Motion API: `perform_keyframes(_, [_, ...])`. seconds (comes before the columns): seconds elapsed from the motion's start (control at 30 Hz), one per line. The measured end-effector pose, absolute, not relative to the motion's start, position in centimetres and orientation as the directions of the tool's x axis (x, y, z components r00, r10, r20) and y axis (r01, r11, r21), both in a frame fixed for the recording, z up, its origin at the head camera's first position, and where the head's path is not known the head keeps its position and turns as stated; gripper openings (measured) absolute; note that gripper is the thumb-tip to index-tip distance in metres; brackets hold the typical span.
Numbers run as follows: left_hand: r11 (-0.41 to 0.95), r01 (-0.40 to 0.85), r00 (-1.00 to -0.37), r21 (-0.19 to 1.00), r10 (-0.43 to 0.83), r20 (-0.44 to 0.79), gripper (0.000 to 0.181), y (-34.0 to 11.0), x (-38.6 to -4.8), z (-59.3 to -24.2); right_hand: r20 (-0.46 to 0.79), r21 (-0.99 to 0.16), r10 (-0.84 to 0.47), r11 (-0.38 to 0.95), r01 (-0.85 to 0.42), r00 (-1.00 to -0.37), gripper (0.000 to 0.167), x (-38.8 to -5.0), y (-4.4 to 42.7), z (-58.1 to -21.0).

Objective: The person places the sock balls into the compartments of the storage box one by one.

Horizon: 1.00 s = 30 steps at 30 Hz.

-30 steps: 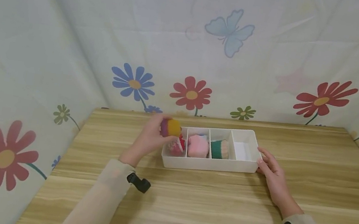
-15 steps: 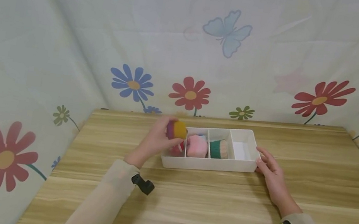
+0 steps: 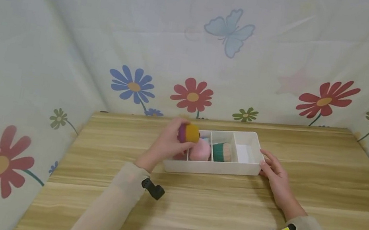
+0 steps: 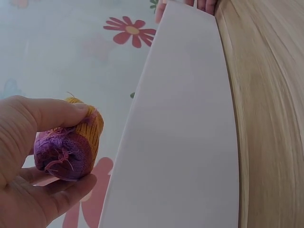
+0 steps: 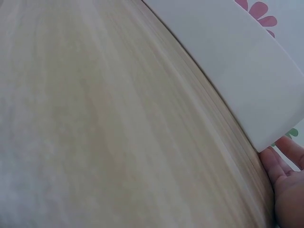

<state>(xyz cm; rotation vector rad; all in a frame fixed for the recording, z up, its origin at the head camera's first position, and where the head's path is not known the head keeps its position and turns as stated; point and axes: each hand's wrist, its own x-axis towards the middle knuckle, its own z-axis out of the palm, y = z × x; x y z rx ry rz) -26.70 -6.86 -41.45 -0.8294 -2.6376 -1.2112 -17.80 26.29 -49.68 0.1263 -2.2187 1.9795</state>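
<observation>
My left hand (image 3: 167, 142) pinches a rolled sock (image 3: 189, 133), yellow and purple, between thumb and fingers. In the left wrist view the rolled sock (image 4: 71, 142) shows loose pink threads on its purple end. It is held above the left part of a long white divided box (image 3: 212, 169). Inside, a fluffy pink bundle (image 3: 200, 151) and a rolled teal-and-beige sock (image 3: 222, 152) lie in the middle compartments. A red item (image 3: 181, 156) in the leftmost one is mostly covered by my hand. My right hand (image 3: 279, 182) touches the box's right end with extended fingers.
The box stands on a wood-grain table (image 3: 212, 216) near its back edge. Behind it hangs a white cloth (image 3: 169, 28) printed with flowers and a butterfly. A flat white piece (image 3: 244, 154) lies in the rightmost compartment.
My left hand has moved right with the rolled sock, from over the leftmost compartment toward the pink bundle. My right hand stays at the box's end. The head view has shifted slightly.
</observation>
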Motion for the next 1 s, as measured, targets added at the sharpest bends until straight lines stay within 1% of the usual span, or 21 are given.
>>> perform_keyframes(0.17, [0.504,0.548,-0.826,0.668,0.452,0.337,0.061,-6.3,-26.7,-41.4,0.187,-0.977,0.054,0.111,-0.180,-0.981,0.049,-18.0,26.3,-49.7])
perform_keyframes(0.3, [0.520,0.537,-0.833,0.665,0.450,0.321,0.061,-5.8,-26.6,-41.3,0.190,-0.977,0.051,0.107,-0.184,-0.980,0.050,-18.2,26.3,-49.9])
perform_keyframes(0.47, [0.515,0.552,-0.822,0.655,0.465,0.328,0.061,-4.9,-26.5,-41.1,0.183,-0.978,0.054,0.111,-0.176,-0.982,0.051,-18.2,26.4,-50.0])
perform_keyframes(0.67, [0.482,0.555,-0.812,0.678,0.489,0.317,0.063,-3.7,-26.5,-40.8,0.187,-0.975,0.053,0.129,-0.179,-0.981,0.050,-18.3,26.5,-49.8])
perform_keyframes(0.87, [0.470,0.528,-0.819,0.708,0.502,0.277,0.064,-2.7,-26.1,-40.6,0.188,-0.976,0.058,0.120,-0.180,-0.980,0.048,-18.2,26.4,-49.7])
perform_keyframes(1.0, [0.464,0.553,-0.803,0.692,0.520,0.293,0.065,-2.1,-26.0,-40.7,0.189,-0.978,0.057,0.101,-0.182,-0.980,0.048,-18.1,26.2,-49.7])
